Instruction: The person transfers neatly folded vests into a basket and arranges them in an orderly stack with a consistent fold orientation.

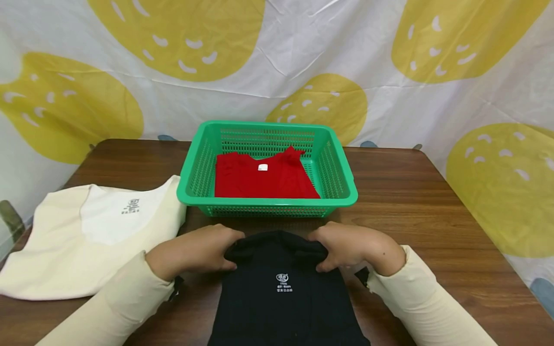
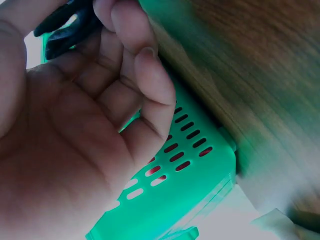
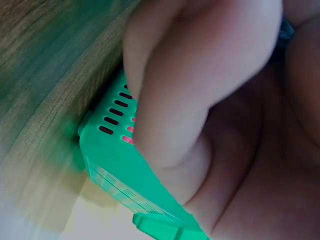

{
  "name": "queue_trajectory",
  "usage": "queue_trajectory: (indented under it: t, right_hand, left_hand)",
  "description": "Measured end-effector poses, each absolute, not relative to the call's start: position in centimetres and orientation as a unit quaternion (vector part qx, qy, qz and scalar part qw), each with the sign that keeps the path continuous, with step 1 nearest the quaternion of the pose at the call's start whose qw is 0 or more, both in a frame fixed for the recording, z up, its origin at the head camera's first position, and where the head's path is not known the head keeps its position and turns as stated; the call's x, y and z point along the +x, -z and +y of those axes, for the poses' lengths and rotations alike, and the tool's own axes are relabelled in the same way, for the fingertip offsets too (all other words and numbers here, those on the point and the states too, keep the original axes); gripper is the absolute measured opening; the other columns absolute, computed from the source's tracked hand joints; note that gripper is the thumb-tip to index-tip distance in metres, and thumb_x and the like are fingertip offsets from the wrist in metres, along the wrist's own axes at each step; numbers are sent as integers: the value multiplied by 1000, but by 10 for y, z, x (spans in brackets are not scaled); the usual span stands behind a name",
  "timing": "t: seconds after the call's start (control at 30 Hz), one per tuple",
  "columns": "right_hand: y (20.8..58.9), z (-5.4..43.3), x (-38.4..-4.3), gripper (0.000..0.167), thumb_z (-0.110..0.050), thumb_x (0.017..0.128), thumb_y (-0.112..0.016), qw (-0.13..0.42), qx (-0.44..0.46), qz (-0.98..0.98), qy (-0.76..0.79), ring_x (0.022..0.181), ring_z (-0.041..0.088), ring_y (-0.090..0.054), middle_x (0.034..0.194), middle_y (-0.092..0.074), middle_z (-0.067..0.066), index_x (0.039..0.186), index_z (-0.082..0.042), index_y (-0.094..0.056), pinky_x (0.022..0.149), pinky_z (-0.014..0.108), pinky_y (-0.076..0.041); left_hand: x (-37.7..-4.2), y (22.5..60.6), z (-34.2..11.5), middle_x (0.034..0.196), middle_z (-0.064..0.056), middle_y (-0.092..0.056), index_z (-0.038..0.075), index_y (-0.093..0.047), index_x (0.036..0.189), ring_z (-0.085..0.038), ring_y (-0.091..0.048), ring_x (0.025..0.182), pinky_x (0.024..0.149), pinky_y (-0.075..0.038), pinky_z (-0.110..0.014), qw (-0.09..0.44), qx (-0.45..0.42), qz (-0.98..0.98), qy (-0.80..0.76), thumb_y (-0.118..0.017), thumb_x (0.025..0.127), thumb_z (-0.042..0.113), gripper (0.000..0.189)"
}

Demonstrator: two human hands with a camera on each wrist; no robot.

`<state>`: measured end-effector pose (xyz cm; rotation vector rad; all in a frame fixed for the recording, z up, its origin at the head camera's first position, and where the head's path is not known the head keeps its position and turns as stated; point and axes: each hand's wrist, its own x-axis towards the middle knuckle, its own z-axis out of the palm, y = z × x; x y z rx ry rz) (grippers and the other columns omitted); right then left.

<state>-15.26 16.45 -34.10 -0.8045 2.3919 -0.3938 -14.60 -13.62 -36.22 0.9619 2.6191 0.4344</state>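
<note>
Left hand: the left hand point(image 1: 203, 247) pinches the upper left corner of the black garment between thumb and fingers; in the left wrist view its fingers are curled, with dark cloth at their tips.
Right hand: the right hand point(image 1: 352, 245) pinches the opposite upper corner in the same way, thumb on the near side.
Black garment: the black garment point(image 1: 283, 312) lies between the two hands, in front of the basket, running out at the bottom edge of the head view; a small white print sits at its upper middle.
Sleeves: cream sleeves point(image 1: 424, 288) cover both forearms.
Basket: the green basket point(image 1: 268, 202) stands upright on the worktop point(image 1: 411, 192), just beyond the hands; its walls are slotted.
Red garment: the red garment point(image 1: 259, 180) lies inside the basket; a white label shows near its neckline.
Cream garment: the cream garment point(image 1: 56, 245) lies left of the basket; dark print marks its white inner part.
Backdrop: a white cloth point(image 1: 311, 38) with yellow shapes hangs behind.
</note>
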Motion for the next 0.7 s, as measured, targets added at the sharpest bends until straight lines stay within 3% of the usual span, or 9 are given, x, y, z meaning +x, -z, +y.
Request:
queue_trajectory:
  t: [0.13,0.27,0.43,0.53,0.7]
  right_hand:
    - [341,165,-151,36,-13,83,-80,296,-290,897,151,45,9,-57,66,-64,-6,115,-6,-68,49,24,-49]
    - [341,165,-149,33,-15,83,-81,311,-267,898,161,39,11,-55,58,-62,-1,113,-9,-67,44,24,-48]
    - [342,165,-147,19,-20,78,-85,336,-228,898,167,38,13,-58,53,-64,7,88,-15,-69,40,26,-49]
    - [343,166,-147,20,-20,76,-86,333,-239,898,160,40,10,-55,51,-62,3,75,-16,-67,41,23,-46]
    - [346,167,-150,17,-19,76,-85,292,-318,893,126,55,3,-48,58,-56,-10,77,-16,-69,53,21,-45]
  left_hand:
    - [-146,363,-136,93,3,-69,9,-67,109,-14,-66,89,82,-55,-38,172,331,916,-150,-81,82,21,33]
    - [-143,362,-135,94,5,-70,12,-66,113,-11,-65,87,84,-55,-38,199,319,914,-150,-80,83,32,39]
    - [-139,360,-134,99,1,-72,11,-66,117,-15,-67,91,86,-54,-41,217,313,913,-145,-84,77,42,54]
    - [-139,360,-133,103,-2,-73,9,-66,116,-19,-68,96,89,-54,-42,218,314,913,-146,-88,73,41,58]
    - [-139,360,-132,90,4,-69,10,-65,109,-11,-64,86,83,-53,-36,228,318,906,-162,-89,73,36,51]
